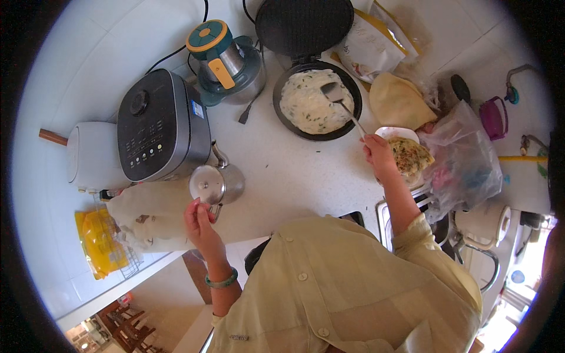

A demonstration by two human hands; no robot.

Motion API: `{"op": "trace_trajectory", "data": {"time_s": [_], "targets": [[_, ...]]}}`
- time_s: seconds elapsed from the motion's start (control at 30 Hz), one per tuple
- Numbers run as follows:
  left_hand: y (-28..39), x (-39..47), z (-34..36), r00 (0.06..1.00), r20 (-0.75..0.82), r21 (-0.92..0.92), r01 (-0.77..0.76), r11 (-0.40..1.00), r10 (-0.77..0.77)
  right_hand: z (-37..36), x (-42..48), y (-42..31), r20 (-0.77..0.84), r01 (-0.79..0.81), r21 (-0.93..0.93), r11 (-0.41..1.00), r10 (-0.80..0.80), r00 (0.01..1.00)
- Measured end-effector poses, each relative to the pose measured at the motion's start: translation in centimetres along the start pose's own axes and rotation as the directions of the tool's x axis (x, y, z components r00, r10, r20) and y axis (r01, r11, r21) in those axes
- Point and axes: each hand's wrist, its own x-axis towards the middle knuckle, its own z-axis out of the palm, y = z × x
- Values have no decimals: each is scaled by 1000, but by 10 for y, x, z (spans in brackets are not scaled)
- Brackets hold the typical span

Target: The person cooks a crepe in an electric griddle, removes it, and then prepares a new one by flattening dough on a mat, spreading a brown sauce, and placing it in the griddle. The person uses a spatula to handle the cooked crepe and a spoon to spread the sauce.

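My right hand (379, 154) grips the handle of a metal spatula (348, 112). Its blade rests over a pale flatbread with green flecks (309, 106), which fills most of the round electric griddle (289, 125). The griddle's ribbed black lid (304, 26) stands raised behind it. My left hand (203, 225) is at the looped handle of a small stainless steel pot with a curved spout (229, 185), fingers curled about the handle. The pot stands upright with its lid on. Partly under my right forearm, a browned, folded flatbread (406, 154) lies on a white plate (393, 131).
A dark multicooker (150, 119), a food chopper (220, 57) and a white appliance (92, 154) line the wall. Right of the griddle lie a round of dough-coloured sheet (399, 101), bags (371, 44) and a clear plastic bag (468, 154). A hob (384, 225) is by my right elbow.
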Motion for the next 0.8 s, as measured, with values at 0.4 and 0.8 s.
{"op": "trace_trajectory", "data": {"time_s": [0.4,0.8], "targets": [[12,-3,17,998,56,-15,40,999,-39,60,24,-14,174,18,25,1000,-22,984],[0,-11,15,992,82,-36,98,995,-94,-1,-16,-16,15,-36,60,998,36,999]]}}
